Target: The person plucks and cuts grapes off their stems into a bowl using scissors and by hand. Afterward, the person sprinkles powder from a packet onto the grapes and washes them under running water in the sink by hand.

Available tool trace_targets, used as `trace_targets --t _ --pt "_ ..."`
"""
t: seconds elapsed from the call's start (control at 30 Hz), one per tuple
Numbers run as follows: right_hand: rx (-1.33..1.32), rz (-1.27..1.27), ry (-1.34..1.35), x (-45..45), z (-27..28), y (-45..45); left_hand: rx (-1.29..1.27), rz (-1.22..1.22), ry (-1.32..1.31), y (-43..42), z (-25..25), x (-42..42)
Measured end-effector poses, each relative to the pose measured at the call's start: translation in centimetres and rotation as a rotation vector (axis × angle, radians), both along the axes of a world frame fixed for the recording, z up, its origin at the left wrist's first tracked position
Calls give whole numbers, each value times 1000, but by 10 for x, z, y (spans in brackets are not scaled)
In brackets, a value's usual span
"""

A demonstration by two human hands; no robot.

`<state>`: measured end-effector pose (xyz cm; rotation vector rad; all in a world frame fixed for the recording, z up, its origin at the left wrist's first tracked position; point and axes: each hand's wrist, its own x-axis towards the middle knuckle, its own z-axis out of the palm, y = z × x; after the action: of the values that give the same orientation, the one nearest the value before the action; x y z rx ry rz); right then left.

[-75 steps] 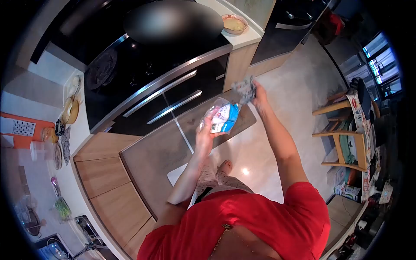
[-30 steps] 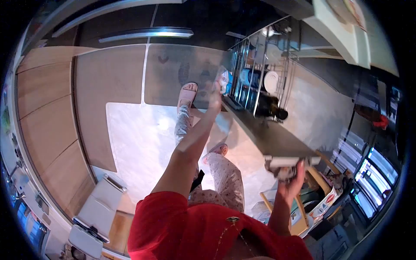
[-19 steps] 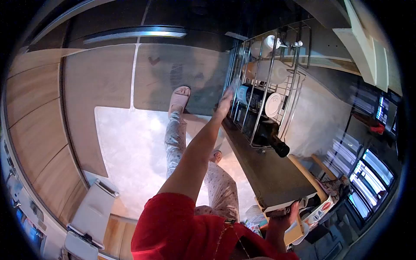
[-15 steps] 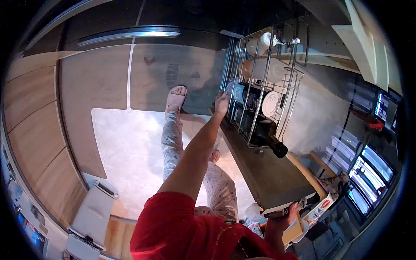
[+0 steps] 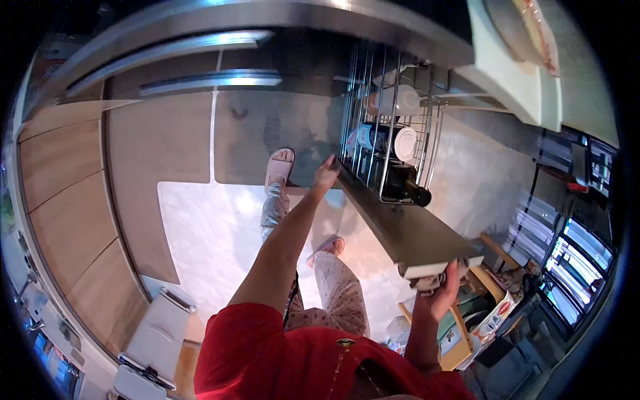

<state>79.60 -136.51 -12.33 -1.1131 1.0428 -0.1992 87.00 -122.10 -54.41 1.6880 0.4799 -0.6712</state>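
A pull-out drawer with a dark, flat front panel (image 5: 413, 230) stands out from under the counter. Behind the panel its wire rack (image 5: 381, 175) holds several bottles, among them a dark bottle (image 5: 403, 183) with a black cap and a container with a round white lid (image 5: 405, 143). My left hand (image 5: 326, 173) is closed on the panel's far left edge. At the panel's near end, my right hand (image 5: 445, 290) grips a crumpled greyish cloth (image 5: 428, 281) against the pale end edge. Some of its fingers are hidden behind the cloth.
A counter edge (image 5: 320, 19) runs across the top, over part of the rack. Wooden cabinet fronts (image 5: 67, 180) line the left side, with a white folded step stool (image 5: 157, 327) below. A small wooden shelf with packages (image 5: 490, 320) stands at the lower right.
My left hand has come back from beside the rack to the panel's edge. My right hand stays at the near end with the cloth. The view has shifted, and the counter now covers more of the rack.
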Motion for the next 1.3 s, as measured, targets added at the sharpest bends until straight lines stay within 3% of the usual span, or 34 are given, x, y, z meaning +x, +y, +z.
trace_targets --t 0.07,0.13,0.2,0.27,0.33,0.37,0.43,0.47,0.6,0.63,0.7,0.73,0.83,0.87,0.93,1.07,1.3 --pt "-39 -44 -3 27 -2 2 217 -53 -168 24 10 -8" --pt "11 -35 -51 49 -8 -7 169 4 -203 52 -8 -24" --pt "-17 -23 -107 80 -13 -9 111 -62 162 99 69 -6" --pt "54 28 -165 105 -23 -20 13 137 -264 137 79 -19" --pt "65 64 -213 129 -39 -31 -112 256 -283 178 101 -20" --pt "72 93 -195 149 -18 -16 -239 320 -172 198 125 -16" --pt "18 60 -222 174 -26 -16 -192 307 19 233 177 -1" --pt "6 45 -251 183 -37 -23 -18 235 95 243 197 4" --pt "10 72 -234 219 -28 -28 -69 405 -25 263 230 6" --pt "48 156 -257 226 -27 -32 -151 445 -67 266 223 4" --pt "112 324 -341 237 -23 -34 -77 415 -105 256 226 0" --pt "126 349 -349 237 -27 -37 -4 372 -123 245 243 0" --pt "321 360 -465 249 -51 -45 -283 514 -66 203 311 5" --pt "354 400 -466 246 -44 -34 -280 538 -58 189 315 3" --pt "527 405 -474 242 -27 -8 -508 500 -187 172 332 -1" --pt "667 591 -329 221 -14 85 -618 446 -145 163 427 13" --pt "808 890 -352 176 65 303 -695 539 -458 268 494 6"
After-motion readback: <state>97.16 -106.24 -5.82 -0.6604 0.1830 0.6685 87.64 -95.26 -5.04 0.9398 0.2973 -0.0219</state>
